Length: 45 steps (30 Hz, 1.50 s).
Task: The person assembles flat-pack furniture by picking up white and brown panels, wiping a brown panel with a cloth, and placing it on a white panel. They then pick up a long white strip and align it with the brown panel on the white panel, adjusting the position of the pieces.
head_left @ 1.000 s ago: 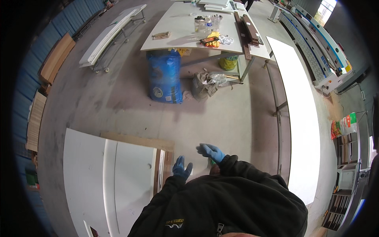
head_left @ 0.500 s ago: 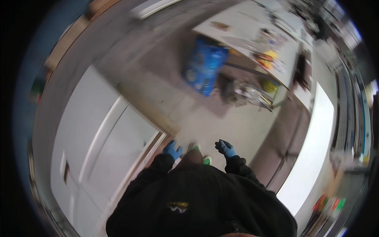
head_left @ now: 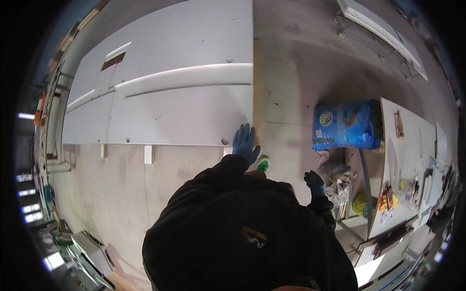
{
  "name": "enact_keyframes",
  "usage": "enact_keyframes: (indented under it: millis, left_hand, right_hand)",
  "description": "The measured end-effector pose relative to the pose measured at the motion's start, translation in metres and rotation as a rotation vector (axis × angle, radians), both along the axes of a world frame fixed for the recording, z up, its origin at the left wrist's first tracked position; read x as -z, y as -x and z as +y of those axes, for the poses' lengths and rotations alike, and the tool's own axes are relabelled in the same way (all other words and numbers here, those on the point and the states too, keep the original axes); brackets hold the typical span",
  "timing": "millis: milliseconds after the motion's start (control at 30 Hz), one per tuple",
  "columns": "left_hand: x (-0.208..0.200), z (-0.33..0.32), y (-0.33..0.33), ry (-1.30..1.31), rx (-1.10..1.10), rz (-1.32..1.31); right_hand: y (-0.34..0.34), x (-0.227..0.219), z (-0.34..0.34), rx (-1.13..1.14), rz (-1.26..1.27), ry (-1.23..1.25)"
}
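My left hand (head_left: 246,144), in a blue glove, lies open with its fingers stretched out at the near right corner of a large pale panel (head_left: 194,114). The panel has a long raised strip, a rectangular cut-out and small round holes. Out to the right, my right hand (head_left: 315,184) hangs in a blue glove with dark fingers. Those fingers are curled, and I make out nothing in them. It is nearest to a crumpled clear plastic bag (head_left: 338,182) on the floor.
A big blue sack (head_left: 347,125) stands beside a white-topped worktable (head_left: 410,128) on the right. Small items and packaging lie on that table. White panels (head_left: 383,31) rest on a wheeled rack at the far right. A green shoe (head_left: 262,166) shows below my left hand.
My view has swung left, so the pale panel now lies ahead and the worktable sits at the right. My left hand has come up to the panel's corner; my right hand is farther out.
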<state>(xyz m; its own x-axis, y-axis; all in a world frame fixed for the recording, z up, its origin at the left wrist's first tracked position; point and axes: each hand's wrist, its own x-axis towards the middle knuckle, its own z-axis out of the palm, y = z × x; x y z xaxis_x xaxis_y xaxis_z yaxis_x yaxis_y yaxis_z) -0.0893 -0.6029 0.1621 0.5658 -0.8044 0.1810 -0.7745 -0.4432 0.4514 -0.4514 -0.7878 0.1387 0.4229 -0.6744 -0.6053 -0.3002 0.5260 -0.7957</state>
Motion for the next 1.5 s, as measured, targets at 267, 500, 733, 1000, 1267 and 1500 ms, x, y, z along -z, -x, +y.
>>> enact_keyframes:
  millis: [267,500,733,1000,1267,1500]
  left_hand:
    - [0.027,-0.015,-0.039,-0.067,-0.216,0.043]
    - [0.036,-0.026,-0.036,-0.243,-0.251,-0.005]
    - [0.018,-0.077,-0.031,-0.672,-0.476,0.201]
    - [0.013,-0.181,-0.018,-0.616,-0.978,0.399]
    - [0.04,-0.322,-0.118,-0.259,-0.906,0.538]
    - [0.013,-0.499,-0.282,-0.164,-0.49,0.513]
  right_hand:
    - [-0.121,-0.025,-0.078,-0.834,0.258,0.356]
    - [-0.173,0.035,-0.223,-0.784,0.076,0.088]
    - [-0.224,0.047,-0.404,-1.073,0.162,0.581]
    - [-0.337,-0.017,-0.495,-1.325,0.286,0.675]
    - [-0.435,0.006,-0.54,-1.355,0.189,0.379]
    - [-0.472,0.115,-0.685,-1.158,0.249,0.527]
